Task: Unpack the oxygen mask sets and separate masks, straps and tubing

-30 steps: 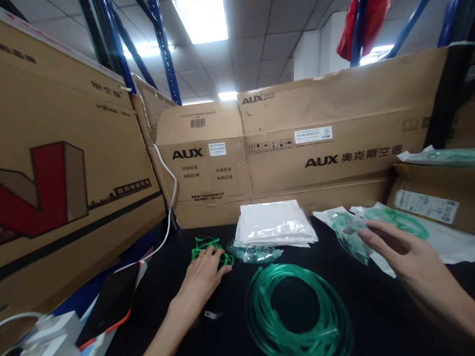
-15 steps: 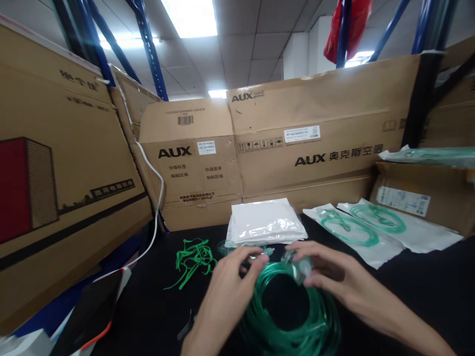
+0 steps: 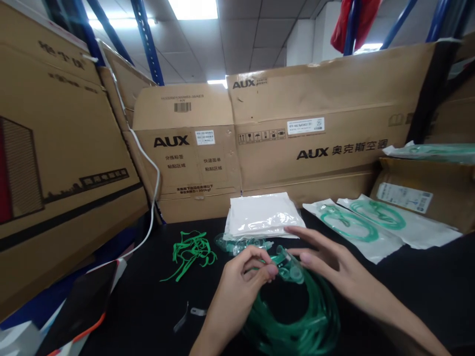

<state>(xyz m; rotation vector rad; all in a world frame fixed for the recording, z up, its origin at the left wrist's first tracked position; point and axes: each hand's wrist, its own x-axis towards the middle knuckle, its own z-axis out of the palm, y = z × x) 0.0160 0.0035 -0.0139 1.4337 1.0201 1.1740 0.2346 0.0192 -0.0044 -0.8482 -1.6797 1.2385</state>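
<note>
A coil of green tubing (image 3: 297, 321) lies on the black table (image 3: 148, 306) in front of me. My left hand (image 3: 241, 282) pinches the tube's end just above the coil. My right hand (image 3: 326, 264) holds a clear green plastic piece (image 3: 289, 264) against that end, thumb and forefinger on it, the other fingers stretched out. Behind my hands lie a clear green connector part (image 3: 239, 244) and a stack of white plastic bags (image 3: 261, 215). A bunch of green elastic straps (image 3: 191, 249) rests to the left.
Two sealed packets with green tubing (image 3: 352, 225) lie at the right beside a cardboard box (image 3: 426, 198). Large AUX cartons (image 3: 315, 143) wall the table's back and left. A phone (image 3: 91, 304) sits at the left edge, with a white cable (image 3: 152, 183) above. Small metal clips (image 3: 193, 312) lie near my left wrist.
Both hands came together over the coil: the left left the green straps, the right brought the green piece from the right. Since half a second ago they lifted slightly.
</note>
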